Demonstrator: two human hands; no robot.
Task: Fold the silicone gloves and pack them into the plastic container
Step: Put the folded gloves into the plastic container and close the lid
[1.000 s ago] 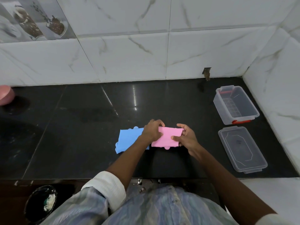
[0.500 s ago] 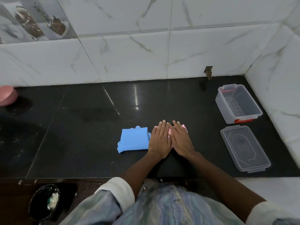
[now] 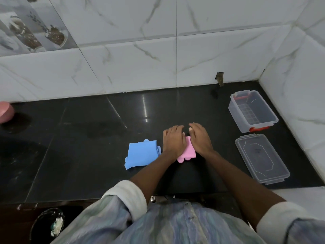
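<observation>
A pink silicone glove [image 3: 187,152] lies folded on the black counter, mostly hidden under my two hands. My left hand [image 3: 174,140] and my right hand [image 3: 199,138] rest palm-down on it side by side, fingers pointing toward the wall. Only its near end with rounded fingertips shows. A folded blue silicone glove [image 3: 142,154] lies flat just left of my left hand. The clear plastic container [image 3: 252,110] with red latches stands open and empty at the right. Its clear lid [image 3: 261,158] lies flat on the counter just in front of it.
White marble-tile walls close off the back and the right side of the black counter [image 3: 88,147]. A pink object [image 3: 5,111] sits at the far left edge. A dark bin [image 3: 46,224] stands on the floor below the counter's front edge.
A second ago both hands gripped the pink glove by its ends. They then laid flat on top of it, and now press it with the fingers slid a little farther toward the wall.
</observation>
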